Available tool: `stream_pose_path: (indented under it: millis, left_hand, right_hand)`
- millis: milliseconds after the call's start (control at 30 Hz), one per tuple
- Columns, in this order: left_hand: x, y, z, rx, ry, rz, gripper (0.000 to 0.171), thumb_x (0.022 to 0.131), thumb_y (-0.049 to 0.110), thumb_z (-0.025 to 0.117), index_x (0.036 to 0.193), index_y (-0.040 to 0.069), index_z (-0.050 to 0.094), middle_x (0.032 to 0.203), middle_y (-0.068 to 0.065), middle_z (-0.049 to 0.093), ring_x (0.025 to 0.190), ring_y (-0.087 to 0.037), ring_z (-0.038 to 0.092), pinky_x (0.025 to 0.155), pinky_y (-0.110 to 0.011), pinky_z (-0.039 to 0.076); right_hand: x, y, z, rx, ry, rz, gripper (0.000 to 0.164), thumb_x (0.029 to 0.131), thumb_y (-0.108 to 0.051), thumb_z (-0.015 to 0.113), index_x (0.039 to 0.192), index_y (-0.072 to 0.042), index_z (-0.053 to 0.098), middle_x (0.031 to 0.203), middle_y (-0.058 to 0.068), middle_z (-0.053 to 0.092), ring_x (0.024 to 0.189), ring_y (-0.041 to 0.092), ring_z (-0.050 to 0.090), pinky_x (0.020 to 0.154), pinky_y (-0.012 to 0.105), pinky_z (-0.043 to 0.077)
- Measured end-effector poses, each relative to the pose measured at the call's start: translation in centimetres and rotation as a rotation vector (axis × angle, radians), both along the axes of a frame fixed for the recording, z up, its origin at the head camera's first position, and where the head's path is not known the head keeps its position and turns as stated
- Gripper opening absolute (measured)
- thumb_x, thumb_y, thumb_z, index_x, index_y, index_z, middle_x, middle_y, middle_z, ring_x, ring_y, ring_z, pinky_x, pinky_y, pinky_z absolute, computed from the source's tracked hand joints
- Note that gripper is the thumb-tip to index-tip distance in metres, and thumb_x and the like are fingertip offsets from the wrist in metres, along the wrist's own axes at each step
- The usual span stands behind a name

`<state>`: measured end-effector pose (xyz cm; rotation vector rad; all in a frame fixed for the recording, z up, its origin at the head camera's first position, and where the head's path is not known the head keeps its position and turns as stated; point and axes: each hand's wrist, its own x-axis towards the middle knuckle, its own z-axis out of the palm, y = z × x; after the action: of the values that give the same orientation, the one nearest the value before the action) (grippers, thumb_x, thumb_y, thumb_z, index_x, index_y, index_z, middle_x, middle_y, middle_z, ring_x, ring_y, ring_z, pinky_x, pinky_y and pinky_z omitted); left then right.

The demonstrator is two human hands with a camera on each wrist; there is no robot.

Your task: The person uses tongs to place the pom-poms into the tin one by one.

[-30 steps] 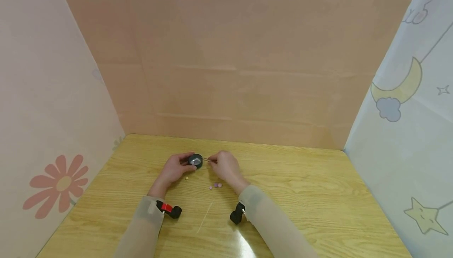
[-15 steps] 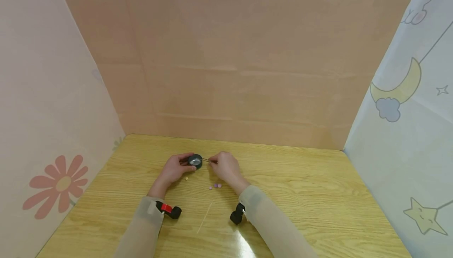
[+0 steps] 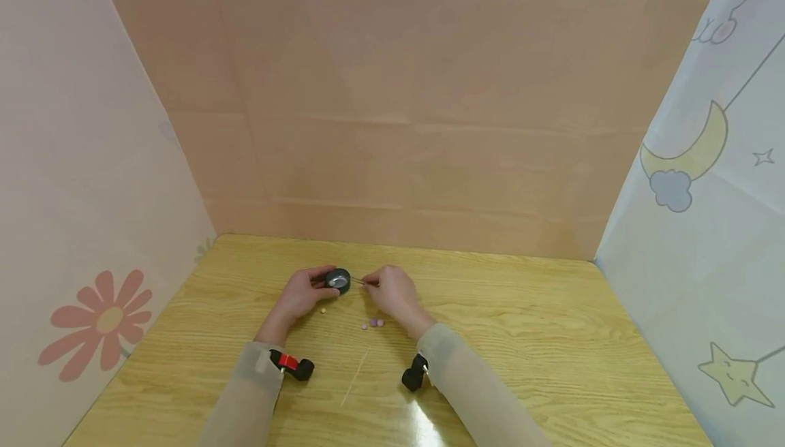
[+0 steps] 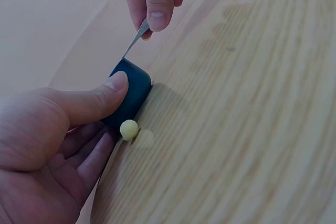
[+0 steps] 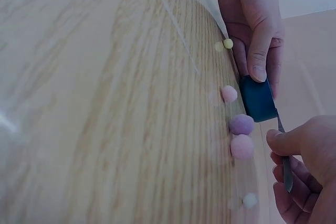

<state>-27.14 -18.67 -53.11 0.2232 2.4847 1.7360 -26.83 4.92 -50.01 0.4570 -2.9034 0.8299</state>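
Observation:
A small round dark teal cup (image 3: 338,281) with a shiny inside stands on the table. My left hand (image 3: 301,293) holds it, the thumb (image 4: 94,98) on the near side and the fingers behind. Metal tweezers (image 4: 137,36) are pinched between the thumb and fingers of my right hand (image 3: 394,294). Their tips reach the cup's rim, and the inside of the cup is out of sight in both wrist views. A yellow pom-pom (image 4: 128,129) lies close by the left hand. Near the right hand are a purple pom-pom (image 5: 241,125) and two pink pom-poms (image 5: 242,147).
A pale mint pom-pom (image 5: 250,200) shows in the right wrist view. Across the wooden table (image 3: 527,338) runs a thin pale line (image 3: 355,377) nearer the person. A plain peach backdrop (image 3: 405,106) stands behind, with patterned panels at both sides.
The right hand and the tweezers have dipped slightly toward the person, tips staying at the cup's rim. The left hand and cup hold their place.

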Motion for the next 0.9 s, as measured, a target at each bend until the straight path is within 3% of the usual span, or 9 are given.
stream_pose_path:
  millis: [333, 700, 900]
  left_hand:
    - [0.0, 0.0, -0.1, 0.01, -0.012, 0.005, 0.06, 0.096, 0.007, 0.081, 0.151, -0.002, 0.058, 0.154, -0.026, 0.055, 0.139, -0.039, 0.057, 0.111, -0.047, 0.051]
    - [-0.1, -0.1, -0.3, -0.008, -0.002, 0.01, 0.06, 0.095, 0.006, 0.083, 0.15, -0.002, 0.06, 0.153, -0.027, 0.056, 0.138, -0.039, 0.059, 0.111, -0.047, 0.052]
    - [-0.1, -0.1, -0.3, -0.015, 0.005, 0.005, 0.059, 0.095, 0.007, 0.083, 0.149, -0.002, 0.06, 0.153, -0.027, 0.056, 0.138, -0.04, 0.059, 0.111, -0.048, 0.052]
  right_hand:
    - [0.4, 1.1, 0.4, -0.036, -0.008, -0.003, 0.017, 0.098, -0.024, 0.081, 0.114, -0.024, 0.087, 0.114, -0.005, 0.08, 0.104, 0.018, 0.074, 0.085, 0.041, 0.062]
    - [0.9, 3.6, 0.3, -0.082, 0.035, 0.041, 0.016, 0.099, -0.025, 0.08, 0.114, -0.022, 0.087, 0.111, -0.002, 0.08, 0.094, 0.015, 0.073, 0.076, 0.036, 0.061]
    - [1.4, 5.6, 0.1, -0.128, 0.032, 0.023, 0.015, 0.099, -0.025, 0.081, 0.112, -0.022, 0.087, 0.108, -0.001, 0.079, 0.085, 0.011, 0.069, 0.067, 0.031, 0.056]
